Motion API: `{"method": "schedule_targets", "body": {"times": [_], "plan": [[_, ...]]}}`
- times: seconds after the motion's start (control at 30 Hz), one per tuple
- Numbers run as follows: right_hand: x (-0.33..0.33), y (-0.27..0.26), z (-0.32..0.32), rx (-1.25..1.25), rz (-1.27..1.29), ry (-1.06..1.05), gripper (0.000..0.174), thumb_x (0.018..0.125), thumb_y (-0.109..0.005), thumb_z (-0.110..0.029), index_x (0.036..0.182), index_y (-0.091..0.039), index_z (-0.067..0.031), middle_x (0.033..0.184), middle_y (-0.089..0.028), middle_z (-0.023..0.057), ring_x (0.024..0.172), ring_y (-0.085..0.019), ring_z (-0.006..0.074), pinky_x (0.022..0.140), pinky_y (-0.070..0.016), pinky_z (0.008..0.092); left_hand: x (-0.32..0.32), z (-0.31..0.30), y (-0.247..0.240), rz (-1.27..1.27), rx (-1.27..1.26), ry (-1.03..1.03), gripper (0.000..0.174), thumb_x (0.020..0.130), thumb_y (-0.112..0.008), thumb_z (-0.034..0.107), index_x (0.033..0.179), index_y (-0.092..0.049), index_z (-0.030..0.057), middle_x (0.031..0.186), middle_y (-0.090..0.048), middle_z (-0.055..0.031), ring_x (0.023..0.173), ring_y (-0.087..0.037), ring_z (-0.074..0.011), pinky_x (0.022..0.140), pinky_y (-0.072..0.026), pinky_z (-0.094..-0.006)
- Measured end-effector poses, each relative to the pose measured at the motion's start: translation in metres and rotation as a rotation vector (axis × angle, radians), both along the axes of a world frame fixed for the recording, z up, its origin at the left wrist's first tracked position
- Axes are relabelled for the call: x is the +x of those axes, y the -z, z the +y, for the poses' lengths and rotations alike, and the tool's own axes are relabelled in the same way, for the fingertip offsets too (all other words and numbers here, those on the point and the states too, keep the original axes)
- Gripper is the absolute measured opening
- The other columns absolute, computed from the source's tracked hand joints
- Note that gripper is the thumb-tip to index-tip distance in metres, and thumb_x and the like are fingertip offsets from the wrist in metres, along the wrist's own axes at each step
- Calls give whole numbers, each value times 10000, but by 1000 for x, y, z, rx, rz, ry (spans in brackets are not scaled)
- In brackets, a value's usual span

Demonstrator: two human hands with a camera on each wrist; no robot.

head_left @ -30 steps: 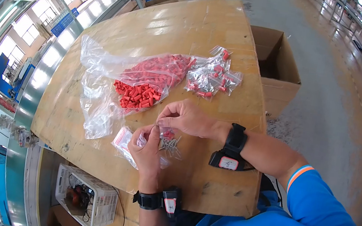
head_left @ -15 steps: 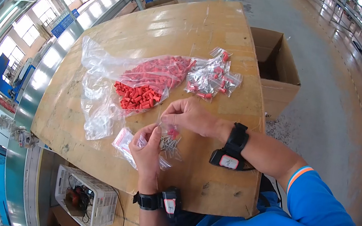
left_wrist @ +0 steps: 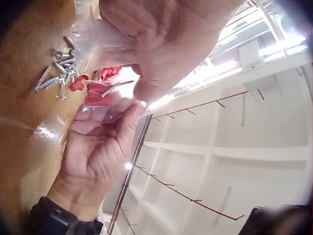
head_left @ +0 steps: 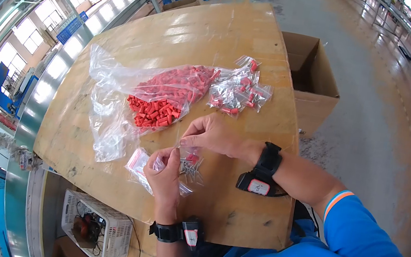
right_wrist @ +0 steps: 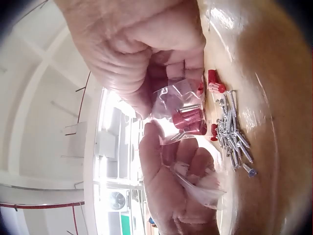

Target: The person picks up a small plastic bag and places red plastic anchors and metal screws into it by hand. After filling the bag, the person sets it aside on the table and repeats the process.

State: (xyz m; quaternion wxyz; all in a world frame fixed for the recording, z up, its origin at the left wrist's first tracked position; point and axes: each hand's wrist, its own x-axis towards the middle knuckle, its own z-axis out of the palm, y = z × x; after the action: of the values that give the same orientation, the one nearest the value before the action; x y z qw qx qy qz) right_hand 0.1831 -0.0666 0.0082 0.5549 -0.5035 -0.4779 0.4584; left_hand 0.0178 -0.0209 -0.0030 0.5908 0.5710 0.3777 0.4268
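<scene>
Over the near part of the table, a small clear zip bag holding red wall plugs and screws hangs between both hands. My left hand pinches its top edge with thumb and finger; other clear plastic lies in that palm. From the other side, my right hand pinches the bag's edge, its fingers curled behind it. Right below lies a loose heap of silver screws, with a couple of red plugs beside it. Flat bags with red-striped tops lie by the left hand.
A large clear bag spills red plugs at the table's middle. Filled small bags are piled to its right. An open cardboard box stands past the right edge; a white crate sits below the left side.
Both hands stay together at the small bag, with only slight shifts of the fingers along its top edge. The large bag and the pile of filled bags remain in place.
</scene>
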Motion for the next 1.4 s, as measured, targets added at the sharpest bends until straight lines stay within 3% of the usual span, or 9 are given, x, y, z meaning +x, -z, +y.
{"method": "schedule_targets", "body": {"times": [0.2, 0.3, 0.4, 0.5, 0.6, 0.7, 1.0, 1.2, 1.4], "plan": [[3, 7, 4, 58, 66, 18, 161, 858, -631, -157, 886, -654, -1, 758, -656, 26, 676, -596, 65, 619, -484, 217, -1, 2, 1, -56, -55, 14, 118, 851, -641, 97, 867, -626, -19, 640, -525, 30, 501, -406, -22, 448, -291, -172], [4, 1, 2, 15, 149, 79, 156, 833, -649, -150, 848, -672, 4, 716, -633, -1, 636, -523, 32, 573, -415, 205, -2, 1, -1, -104, -118, -7, 137, 852, -646, 112, 883, -622, -19, 640, -522, 32, 497, -403, -20, 441, -289, -172], [6, 3, 3, 23, 152, 86, 165, 822, -663, -160, 846, -674, 3, 706, -632, -3, 626, -525, 33, 571, -418, 207, 1, -2, -6, -136, -133, 12, 162, 851, -655, 132, 896, -621, -20, 641, -524, 30, 496, -404, -20, 435, -291, -171], [0, -4, -2, 53, -41, 83, 174, 812, -676, -165, 844, -676, 6, 695, -631, 0, 600, -526, 36, 548, -424, 206, 3, -1, -3, -22, -53, 38, 165, 849, -661, 143, 890, -628, -14, 637, -525, 33, 501, -407, -19, 435, -295, -170], [-3, -9, -4, -13, -35, -36, 187, 828, -664, -178, 887, -664, -1, 773, -647, 7, 703, -562, 47, 643, -466, 206, 0, -1, -3, -8, -45, 47, 157, 846, -665, 144, 877, -634, -7, 637, -528, 38, 510, -412, -20, 443, -300, -167], [-3, -5, -2, 1, -40, -44, 172, 830, -660, -167, 871, -663, -1, 778, -646, 6, 705, -565, 47, 646, -469, 207, 1, -3, -4, -39, -18, 47, 149, 845, -666, 143, 849, -634, -2, 633, -527, 38, 508, -408, -19, 441, -296, -168], [9, -5, 0, 28, 20, 101, 167, 853, -639, -174, 886, -650, -11, 766, -640, 4, 668, -568, 48, 605, -475, 214, -1, -1, -4, -143, -110, 41, 126, 857, -643, 131, 836, -604, 14, 595, -490, 30, 481, -386, -29, 424, -276, -178], [24, -24, -8, 87, 237, 149, 187, 883, -591, -171, 823, -632, 1, 714, -647, 40, 625, -602, 79, 559, -472, 213, -2, 1, -6, -312, -217, 104, 157, 909, -564, 202, 910, -543, 46, 575, -393, 43, 468, -309, -43, 413, -243, -196], [42, -57, -12, 44, 72, 317, 177, 865, -601, -161, 873, -637, 13, 716, -641, 39, 629, -607, 78, 555, -470, 221, -11, 4, -4, -648, -411, 264, 174, 950, -461, 246, 1006, -505, 88, 649, -332, 28, 535, -276, -76, 441, -258, -207]]}}
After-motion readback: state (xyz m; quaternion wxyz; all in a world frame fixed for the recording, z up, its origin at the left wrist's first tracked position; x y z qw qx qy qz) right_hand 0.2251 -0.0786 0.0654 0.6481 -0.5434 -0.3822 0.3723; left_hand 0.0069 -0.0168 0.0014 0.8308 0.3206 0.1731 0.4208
